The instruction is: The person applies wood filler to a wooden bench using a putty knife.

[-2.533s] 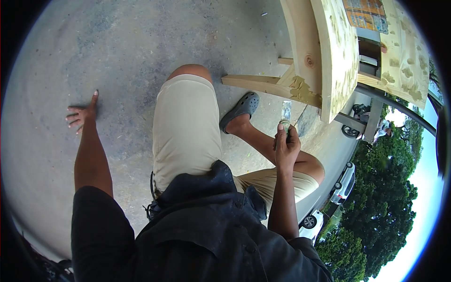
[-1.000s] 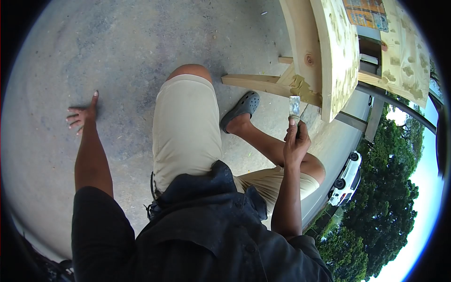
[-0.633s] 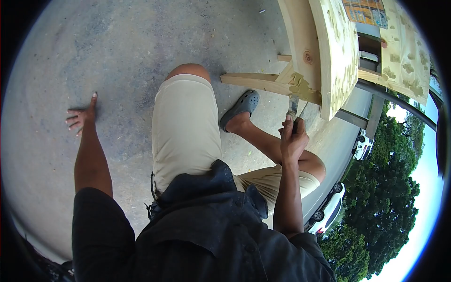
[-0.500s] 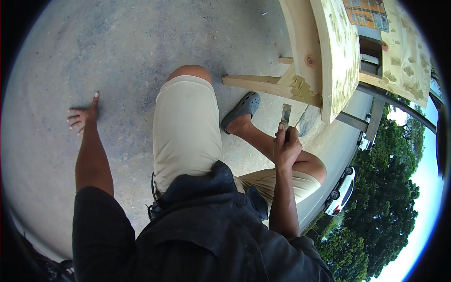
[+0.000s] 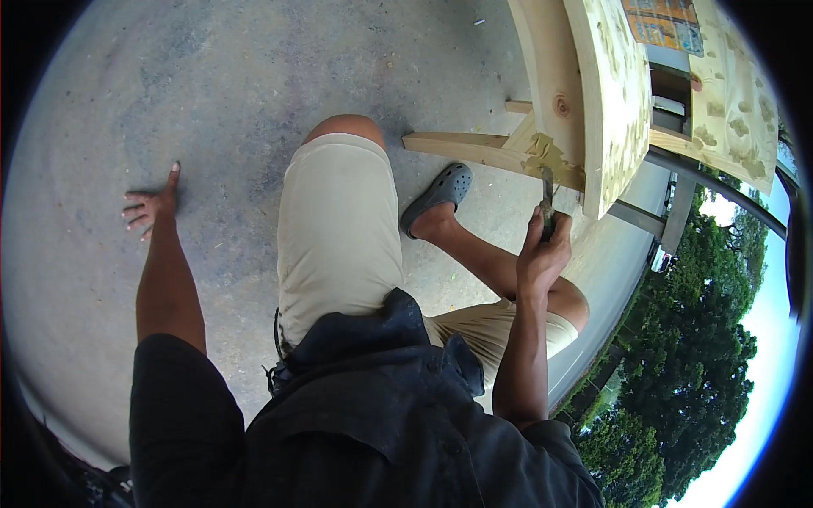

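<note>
My right hand (image 5: 544, 250) is closed round the handle of a putty knife (image 5: 547, 184). The knife's blade is at the lower edge of a patch of tan filler (image 5: 549, 157), near the end of a wooden board (image 5: 559, 76) on a wooden piece of furniture. My left hand (image 5: 156, 206) rests with spread fingers on the concrete floor, away to the left, and holds nothing. The pale outer face of the furniture (image 5: 616, 93) carries many filler spots.
A wooden leg (image 5: 461, 150) juts from the furniture towards my shoe (image 5: 440, 196). My bent knee (image 5: 343, 129) is over the concrete floor (image 5: 220, 93). A dark metal bar (image 5: 716, 184) runs behind the furniture, with trees (image 5: 686, 356) and a road beyond.
My right hand has moved up and to the right, bringing the putty knife from below the board to the filler patch. The left hand has stayed on the floor. A white car has left view.
</note>
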